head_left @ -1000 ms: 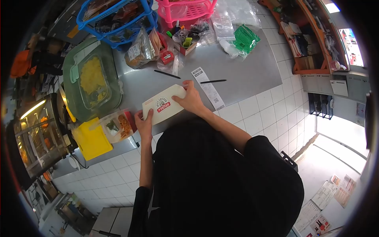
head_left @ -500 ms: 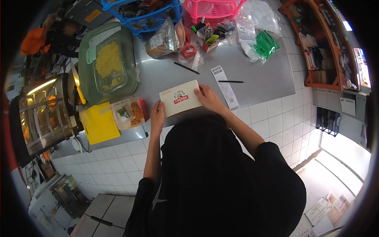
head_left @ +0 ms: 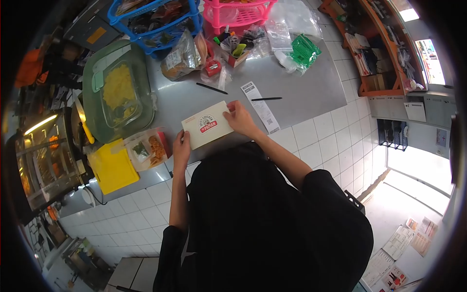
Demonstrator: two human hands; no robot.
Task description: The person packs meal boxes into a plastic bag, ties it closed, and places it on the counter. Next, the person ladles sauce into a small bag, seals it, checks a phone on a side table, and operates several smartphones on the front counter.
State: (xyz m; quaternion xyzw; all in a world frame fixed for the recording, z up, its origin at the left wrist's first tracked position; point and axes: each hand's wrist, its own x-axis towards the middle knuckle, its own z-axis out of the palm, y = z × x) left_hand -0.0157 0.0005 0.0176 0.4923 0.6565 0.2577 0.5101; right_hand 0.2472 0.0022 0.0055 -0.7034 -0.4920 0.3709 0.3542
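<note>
A cream box (head_left: pixel 207 125) with a red and black printed logo lies between my hands near the front edge of the metal table. My left hand (head_left: pixel 182 146) grips its left end, and my right hand (head_left: pixel 238 119) holds its right end. Just behind the box is a black pen (head_left: pixel 212 88). To the right, a second black pen (head_left: pixel 267 99) lies across a long printed receipt (head_left: pixel 261 108). An open box of food (head_left: pixel 146 149), with a green-filled bag and orange-brown pieces, stands left of my left hand.
A yellow board (head_left: pixel 114 166), a knife (head_left: pixel 86 127) and a green tub (head_left: pixel 91 104) with yellow food are at the left. Blue basket (head_left: pixel 152 33), pink basket (head_left: pixel 240 19), plastic bags and a green packet (head_left: pixel 305 50) stand along the back of the metal table (head_left: pixel 318 87).
The camera view has shifted back and forth. The cream box has changed its tilt slightly, and both hands have stayed at its ends.
</note>
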